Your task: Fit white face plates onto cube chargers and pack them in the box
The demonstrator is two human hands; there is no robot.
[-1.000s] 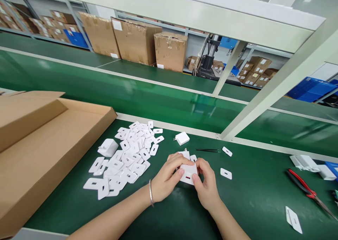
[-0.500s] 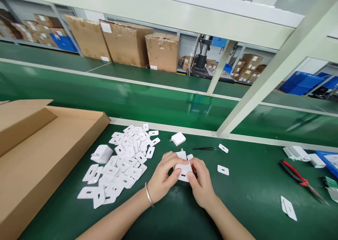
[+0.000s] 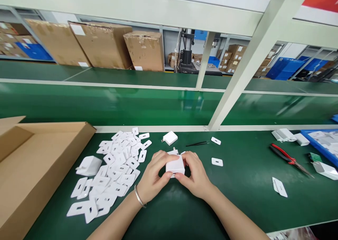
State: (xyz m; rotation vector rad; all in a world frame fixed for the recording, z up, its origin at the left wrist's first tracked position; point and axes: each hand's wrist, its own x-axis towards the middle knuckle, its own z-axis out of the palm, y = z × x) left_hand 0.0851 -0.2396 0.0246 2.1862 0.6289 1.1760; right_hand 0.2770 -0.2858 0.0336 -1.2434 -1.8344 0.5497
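Note:
Both hands hold a white charger block point(image 3: 175, 165) between them, over the green table. My left hand point(image 3: 156, 173) grips its left side with thumb and fingers, and my right hand point(image 3: 196, 174) grips its right side. Part of a white piece shows under the block's front edge. Just behind it lies another white piece with a metal prong, partly hidden by my fingers. A white charger point(image 3: 170, 137) with a plug rests farther back, near black tweezers point(image 3: 197, 143). To the left spreads a pile of white slotted plates point(image 3: 118, 169), beside a larger white block point(image 3: 89, 166).
An open cardboard box point(image 3: 52, 162) stands at the left. Two slotted plates point(image 3: 217, 161) lie right of my hands. Red-handled pliers point(image 3: 289, 158), white parts point(image 3: 280, 187) and a blue tray point(image 3: 320, 145) are farther right. A slanted metal post point(image 3: 237, 71) rises behind.
The view has turned to the right. The white block between my hands now shows its plain top face, where a face with a dark slot was visible before.

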